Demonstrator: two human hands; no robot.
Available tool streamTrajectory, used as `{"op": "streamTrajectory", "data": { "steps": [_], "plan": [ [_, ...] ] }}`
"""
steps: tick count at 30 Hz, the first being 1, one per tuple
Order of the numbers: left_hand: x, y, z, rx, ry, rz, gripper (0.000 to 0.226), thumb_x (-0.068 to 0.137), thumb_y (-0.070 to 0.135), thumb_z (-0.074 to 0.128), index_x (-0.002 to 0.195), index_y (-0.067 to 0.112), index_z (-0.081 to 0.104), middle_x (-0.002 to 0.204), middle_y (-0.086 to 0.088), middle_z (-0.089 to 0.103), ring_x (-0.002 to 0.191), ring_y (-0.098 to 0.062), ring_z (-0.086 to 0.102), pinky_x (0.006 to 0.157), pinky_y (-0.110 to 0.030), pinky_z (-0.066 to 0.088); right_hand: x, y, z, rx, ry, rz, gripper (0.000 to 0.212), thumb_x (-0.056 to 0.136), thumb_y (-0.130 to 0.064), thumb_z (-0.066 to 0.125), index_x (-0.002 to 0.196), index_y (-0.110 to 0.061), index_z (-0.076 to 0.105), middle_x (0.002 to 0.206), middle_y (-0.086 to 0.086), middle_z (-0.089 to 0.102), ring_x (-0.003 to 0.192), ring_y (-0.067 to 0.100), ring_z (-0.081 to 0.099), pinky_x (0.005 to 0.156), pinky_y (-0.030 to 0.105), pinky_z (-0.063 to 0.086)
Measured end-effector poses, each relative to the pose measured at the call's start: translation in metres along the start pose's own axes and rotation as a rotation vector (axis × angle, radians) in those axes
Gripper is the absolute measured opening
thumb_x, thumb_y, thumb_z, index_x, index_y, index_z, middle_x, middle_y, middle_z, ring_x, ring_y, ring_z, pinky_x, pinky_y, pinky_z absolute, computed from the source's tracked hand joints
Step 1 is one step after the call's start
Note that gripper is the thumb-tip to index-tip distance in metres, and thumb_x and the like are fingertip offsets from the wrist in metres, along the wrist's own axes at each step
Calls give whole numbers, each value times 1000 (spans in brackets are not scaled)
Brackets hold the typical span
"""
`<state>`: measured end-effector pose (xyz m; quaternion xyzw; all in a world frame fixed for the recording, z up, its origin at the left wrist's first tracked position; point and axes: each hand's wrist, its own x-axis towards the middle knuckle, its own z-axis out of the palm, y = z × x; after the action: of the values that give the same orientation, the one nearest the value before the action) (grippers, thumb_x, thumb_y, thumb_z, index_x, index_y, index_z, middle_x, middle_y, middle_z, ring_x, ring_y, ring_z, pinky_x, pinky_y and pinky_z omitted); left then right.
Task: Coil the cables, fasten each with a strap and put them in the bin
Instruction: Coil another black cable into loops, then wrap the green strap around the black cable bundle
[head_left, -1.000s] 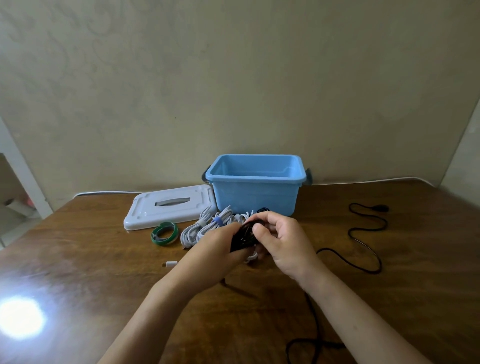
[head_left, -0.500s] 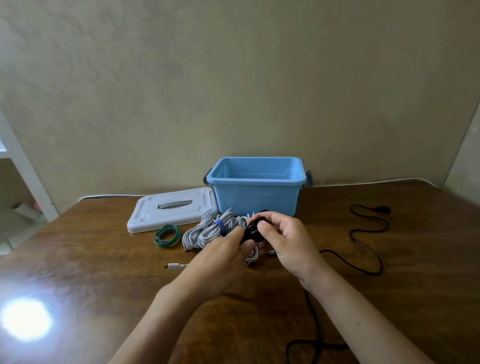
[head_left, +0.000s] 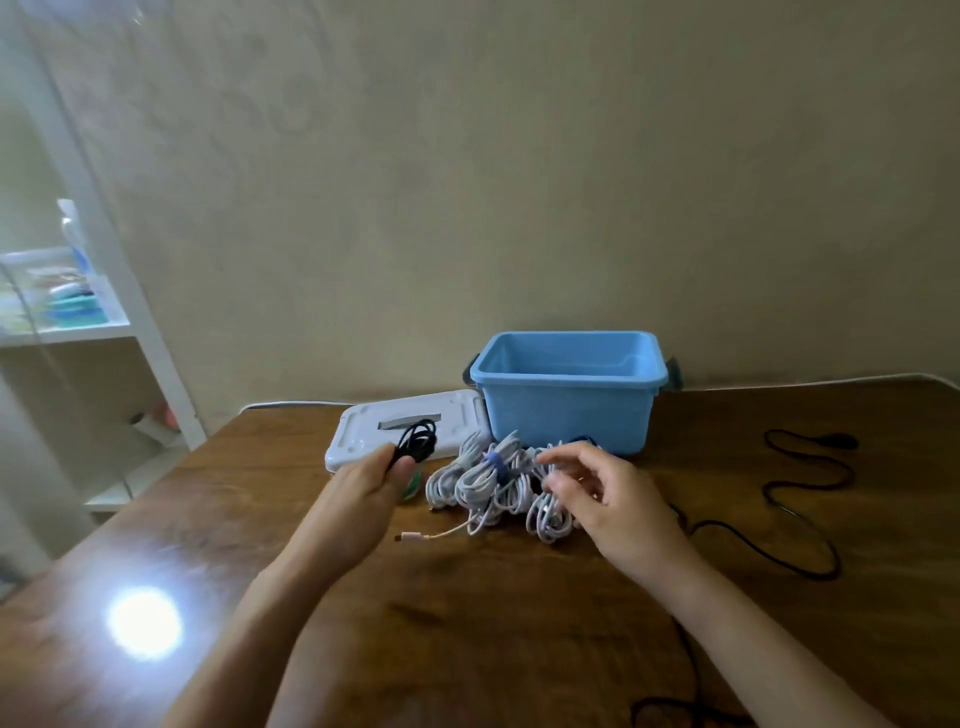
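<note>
The left hand (head_left: 371, 480) reached up from the lower middle of the frame, its grip closed round a small black coiled cable (head_left: 418, 443), pinched between thumb and fingers so that the loops stood above the knuckles, in front of the white lid (head_left: 363, 428). Just under that hand, a sliver of a green strap roll (head_left: 413, 486) showed against the worktop (head_left: 519, 613).

The right hand (head_left: 610, 501) hovered right of centre with its grip loose and holding nothing, the fingers (head_left: 563, 457) spread and slightly bent above the pile of white cables (head_left: 491, 483). Whether the fingertips touched the pile could not be told.

The white cables lay in several bundles on the worktop at mid-frame, just in front of the blue bin (head_left: 569, 410); one bundle carried a blue strap (head_left: 492, 461) round its middle, and a loose end with a pinkish plug (head_left: 408, 537) trailed toward the lower left. The bin stood open at the far edge of the worktop, right of centre, nothing visible in the part of its inside that showed. The white lid lay flat beside it on the left, touching or nearly touching its wall.

A long black cable (head_left: 779, 488) snaked uncoiled across the right side of the worktop and ran down to the bottom edge of the frame. A bright reflection (head_left: 144, 621) sat on the wood at lower left, and a white shelf (head_left: 67, 327) with blurred items stood at the left edge
</note>
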<state>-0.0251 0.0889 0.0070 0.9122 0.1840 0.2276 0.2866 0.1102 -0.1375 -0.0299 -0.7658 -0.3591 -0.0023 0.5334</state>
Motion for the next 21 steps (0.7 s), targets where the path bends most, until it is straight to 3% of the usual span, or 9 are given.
{"op": "streamTrajectory", "data": {
  "steps": [3, 6, 10, 14, 21],
  "plan": [
    [5, -50, -17, -32, 89, -127, 34, 105, 28, 47, 73, 15, 49, 64, 2, 54, 59, -20, 48, 54, -36, 35, 7, -12, 12, -208, -87, -50, 16, 100, -34, 62, 114, -39, 68, 101, -19, 68, 92, -4, 63, 73, 11, 50],
    [11, -87, -18, -183, 149, -262, 33, 105, 28, 45, 79, 9, 51, 61, 1, 48, 52, -17, 41, 49, -35, 31, 23, -31, 30, -349, -188, -149, 19, 99, -37, 63, 117, -37, 70, 111, -19, 67, 98, 0, 62, 86, 20, 53],
    [19, -98, -10, -388, 152, -350, 30, 105, 25, 43, 77, 15, 47, 57, 5, 42, 46, -12, 35, 39, -27, 27, 60, -51, 69, -477, -259, -241, 17, 100, -37, 63, 114, -35, 70, 115, -14, 68, 101, 6, 62, 90, 33, 56],
    [21, -104, 0, -366, 95, -304, 31, 105, 24, 48, 74, 17, 50, 53, 10, 46, 51, -13, 40, 51, -32, 33, 94, -57, 112, -651, -365, -275, 20, 98, -35, 65, 117, -32, 69, 119, -7, 67, 113, 15, 60, 95, 39, 52],
    [24, -111, 1, -343, 137, -288, 31, 105, 29, 46, 81, 14, 56, 68, 3, 54, 63, -15, 47, 61, -34, 38, 121, -47, 147, -850, -443, -259, 26, 92, -38, 74, 117, -31, 71, 119, -5, 64, 114, 19, 53, 91, 36, 48]
  ]
}}
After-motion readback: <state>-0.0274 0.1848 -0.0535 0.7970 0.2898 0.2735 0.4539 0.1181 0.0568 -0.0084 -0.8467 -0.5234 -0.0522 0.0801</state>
